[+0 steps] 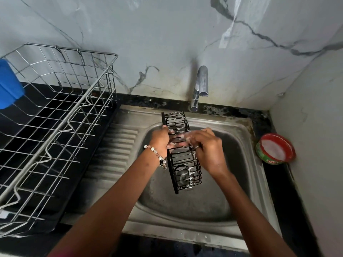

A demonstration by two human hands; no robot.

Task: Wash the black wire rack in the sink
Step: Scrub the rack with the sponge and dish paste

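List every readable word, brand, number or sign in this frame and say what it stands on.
None can be read.
Round red and green tub of white cleaning paste, right of the steel sink: red lettering on its green side wall, too blurred to read.
Black wire rack, silver wire dish drainer, chrome tap, blue plastic object: no text visible.

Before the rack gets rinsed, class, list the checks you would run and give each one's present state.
1. black wire rack held over the sink basin: ok.
2. left hand grips the rack's edge: ok.
3. right hand on the rack; whether it holds a scrubber: cannot tell.
4. Suds cover the wires: ok.
5. Water running from the tap: not ok, none visible.
6. Rack's far end below the spout: ok.
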